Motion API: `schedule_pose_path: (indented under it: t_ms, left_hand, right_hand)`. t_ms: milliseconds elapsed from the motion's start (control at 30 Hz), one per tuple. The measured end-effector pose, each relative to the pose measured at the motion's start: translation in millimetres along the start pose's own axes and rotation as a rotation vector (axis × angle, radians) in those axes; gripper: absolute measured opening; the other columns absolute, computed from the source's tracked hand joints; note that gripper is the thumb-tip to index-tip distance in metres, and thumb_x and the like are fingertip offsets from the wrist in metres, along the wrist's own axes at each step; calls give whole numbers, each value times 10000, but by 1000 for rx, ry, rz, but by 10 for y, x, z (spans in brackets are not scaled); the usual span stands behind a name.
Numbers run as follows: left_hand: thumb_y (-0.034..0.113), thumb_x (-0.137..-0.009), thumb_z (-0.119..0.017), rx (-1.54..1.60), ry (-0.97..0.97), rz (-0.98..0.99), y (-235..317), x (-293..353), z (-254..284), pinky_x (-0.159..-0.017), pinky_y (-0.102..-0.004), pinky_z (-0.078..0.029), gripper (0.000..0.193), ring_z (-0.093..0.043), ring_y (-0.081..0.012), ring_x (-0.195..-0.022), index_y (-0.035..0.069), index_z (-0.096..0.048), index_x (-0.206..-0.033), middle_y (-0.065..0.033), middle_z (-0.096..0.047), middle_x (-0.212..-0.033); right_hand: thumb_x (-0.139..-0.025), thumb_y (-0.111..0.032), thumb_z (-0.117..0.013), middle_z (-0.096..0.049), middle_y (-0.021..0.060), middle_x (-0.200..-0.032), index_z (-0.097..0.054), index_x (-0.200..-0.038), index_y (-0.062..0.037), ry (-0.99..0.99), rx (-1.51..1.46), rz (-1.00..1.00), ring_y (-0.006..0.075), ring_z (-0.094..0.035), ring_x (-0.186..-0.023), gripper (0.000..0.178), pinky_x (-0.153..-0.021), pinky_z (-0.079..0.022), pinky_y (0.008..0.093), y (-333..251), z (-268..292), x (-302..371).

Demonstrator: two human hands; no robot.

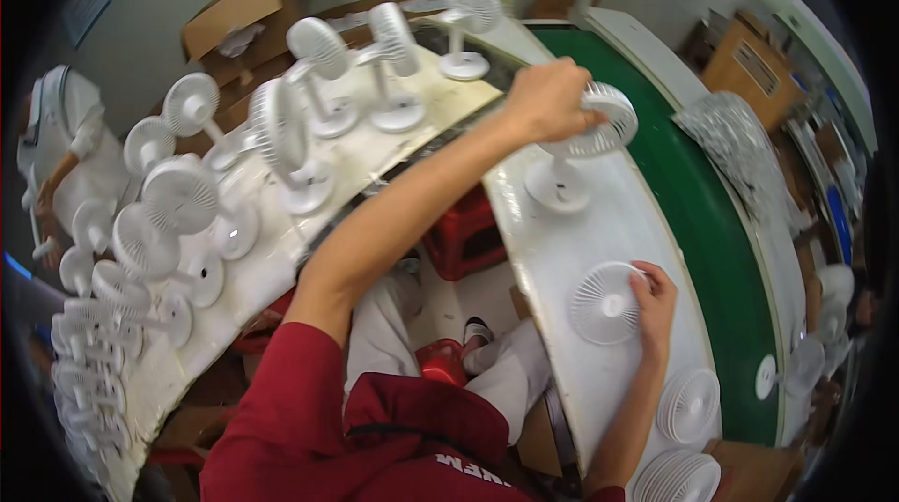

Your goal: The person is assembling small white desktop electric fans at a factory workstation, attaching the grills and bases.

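My left hand (554, 101) reaches across to a white desk fan (559, 185) standing on the white table, its fingers closed on the rim of the fan's head. Part of that head is hidden behind the hand. Nearer to me, my right hand (655, 301) grips the right edge of a round white fan grille (604, 303) between thumb and fingers. The grille is flat, with ribs running out from a small centre disc, and looks to be on or just above the tabletop. Two stacks of similar grilles, one upper (688, 406) and one lower (679, 479), sit near my right forearm.
Several assembled white fans (304, 141) crowd the long table on my left. A green conveyor belt (698, 160) runs beyond my table, with a white round piece (765, 376) on it. Clear plastic bags (735, 141) and cardboard boxes lie past it. A red stool (464, 235) stands below. Another person (75, 151) is at far left.
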State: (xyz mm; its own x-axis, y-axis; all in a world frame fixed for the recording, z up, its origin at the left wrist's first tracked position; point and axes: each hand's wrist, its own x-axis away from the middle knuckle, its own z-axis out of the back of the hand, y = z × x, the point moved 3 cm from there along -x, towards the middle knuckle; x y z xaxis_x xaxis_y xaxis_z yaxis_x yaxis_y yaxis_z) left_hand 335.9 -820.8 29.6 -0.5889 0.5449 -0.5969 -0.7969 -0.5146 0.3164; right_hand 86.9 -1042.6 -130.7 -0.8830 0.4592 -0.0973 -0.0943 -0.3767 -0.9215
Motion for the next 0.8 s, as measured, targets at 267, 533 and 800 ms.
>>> schedule_pose_path:
  t_ms: [267,533,800]
  left_hand:
    - [329,-773,-797,159,26,31,-190,330,-575,-777,-444,-522,472,-672,-358,-834,36,-597,-1084,-163,-660,-1032]
    - [271,-744,-818,243,-118,188,18,505,-453,-756,-432,-514,493,-679,-350,-825,73,-531,-1094,-165,-691,-990]
    - [206,-715,-811,425,22,-65,-85,780,-564,-734,-420,-520,520,-690,-352,-776,96,-558,-1155,-146,-723,-926]
  right_hand:
    - [-835,-293,-755,-467,269,-1400,-568,-1323,-5,198,950,72,365,-523,-1190,597,-986,-457,421,-232,-290,41]
    - [-721,-524,-808,-384,308,-1470,-445,-1461,-36,55,1224,-125,471,-444,-1287,958,-1042,-409,515,-42,-694,211]
    - [-664,-587,-822,-307,327,-1519,-314,-1536,-43,-178,1079,-93,485,-373,-1361,1146,-1079,-381,523,-163,-448,109]
